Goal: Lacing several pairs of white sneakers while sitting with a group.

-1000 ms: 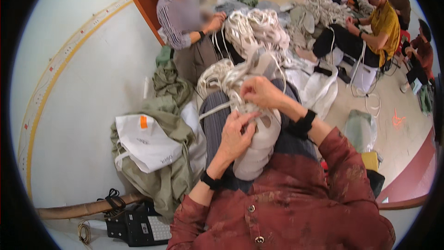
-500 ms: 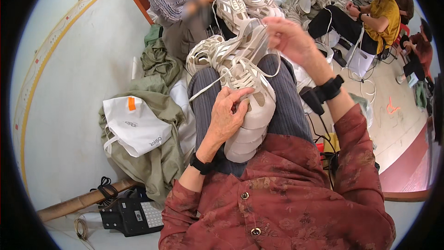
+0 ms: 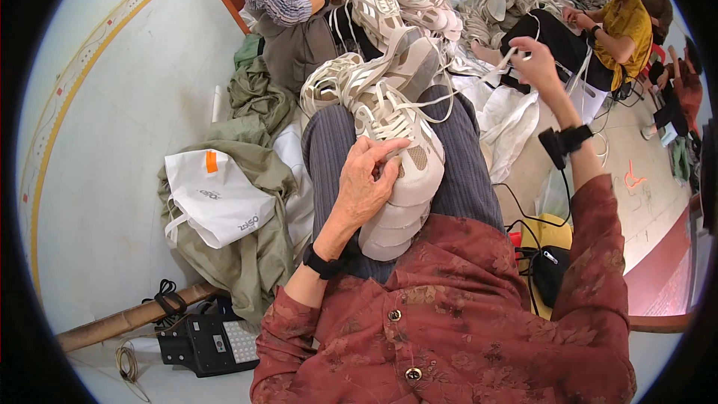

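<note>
A beige and white sneaker [image 3: 422, 179] lies across my lap, its toe pointing toward me. My left hand [image 3: 366, 183] grips it near the toe, index finger stretched to the lowest lace rows and thumb bent against the upper. Up and to the right, my right hand [image 3: 535, 67] pinches a pale shoelace [image 3: 490, 75] that runs taut back toward the shoe. White laces [image 3: 393, 123] cross the tongue in several rows. A loop of lace hangs over my right knee. Beyond this sneaker rest more sneakers [image 3: 407, 60], some touching it.
A co-worker in a striped sleeve [image 3: 265, 0] sits ahead on the left, another in a yellow shirt [image 3: 624, 26] on the right. Heaped shoes [image 3: 497, 19] fill the far floor. A white bag [image 3: 217, 198] lies on green cloth at left. Black cables [image 3: 516, 202] trail by my right side.
My right hand has moved to the right and slightly farther from the shoe, drawing the lace out with it. My left hand and the sneaker have hardly moved.
</note>
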A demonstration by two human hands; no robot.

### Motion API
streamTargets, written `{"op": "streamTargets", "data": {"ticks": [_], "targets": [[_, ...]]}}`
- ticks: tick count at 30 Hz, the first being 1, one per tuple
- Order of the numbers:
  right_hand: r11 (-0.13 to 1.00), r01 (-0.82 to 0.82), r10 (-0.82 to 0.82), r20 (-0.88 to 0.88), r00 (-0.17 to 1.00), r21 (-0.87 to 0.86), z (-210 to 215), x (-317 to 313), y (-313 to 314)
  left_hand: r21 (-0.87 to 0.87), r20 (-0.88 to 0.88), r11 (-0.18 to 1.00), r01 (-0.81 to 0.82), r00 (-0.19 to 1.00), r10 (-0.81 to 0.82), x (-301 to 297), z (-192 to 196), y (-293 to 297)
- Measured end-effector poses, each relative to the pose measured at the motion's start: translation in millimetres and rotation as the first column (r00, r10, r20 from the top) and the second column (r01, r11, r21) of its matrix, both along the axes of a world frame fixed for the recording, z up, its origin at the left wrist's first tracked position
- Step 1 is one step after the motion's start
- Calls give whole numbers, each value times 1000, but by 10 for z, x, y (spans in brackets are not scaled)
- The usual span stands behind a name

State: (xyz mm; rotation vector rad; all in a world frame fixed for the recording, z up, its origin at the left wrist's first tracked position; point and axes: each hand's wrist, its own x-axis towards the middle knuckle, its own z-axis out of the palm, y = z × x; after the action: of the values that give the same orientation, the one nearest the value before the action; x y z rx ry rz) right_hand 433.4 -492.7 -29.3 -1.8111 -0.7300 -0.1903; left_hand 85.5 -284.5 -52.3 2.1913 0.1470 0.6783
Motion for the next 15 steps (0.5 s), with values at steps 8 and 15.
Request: {"op": "streamTargets", "data": {"ticks": [8,15], "targets": [[840,-505,541,260,800,-197,187,-1594,898,-21,-41,1000,-9,999,8,-11,40,-27],[801,-382,575,415,705,-461,53,-1785,1280,46,14,999,-9,1000,8,-7,-35,18]]}}
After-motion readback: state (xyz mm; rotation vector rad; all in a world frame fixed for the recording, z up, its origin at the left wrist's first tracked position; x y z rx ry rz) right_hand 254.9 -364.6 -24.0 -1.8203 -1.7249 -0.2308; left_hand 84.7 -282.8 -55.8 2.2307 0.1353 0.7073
